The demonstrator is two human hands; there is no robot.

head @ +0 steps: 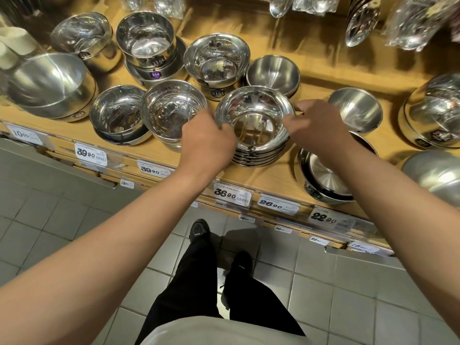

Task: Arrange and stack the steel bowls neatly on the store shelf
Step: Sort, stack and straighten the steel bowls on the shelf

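Note:
A stack of several shiny steel bowls [254, 120] stands near the front of the wooden shelf [268, 178]. My left hand [206, 143] grips the top bowl's rim on its left side. My right hand [316, 125] holds the rim on the right, fingers curled over the edge. Other steel bowls sit around: a stack [171, 110] touching the left hand's side, another stack [117, 115] further left, a 316L stack [216, 61] behind, and a matte bowl [273, 73] at the back right.
A large bowl [49, 85] stands at far left, a low bowl with a flat base [323, 180] under my right forearm, a matte bowl [356, 110] to the right. Price tags [231, 194] line the shelf edge. Bagged spoons [361, 23] hang above. Grey tiled floor below.

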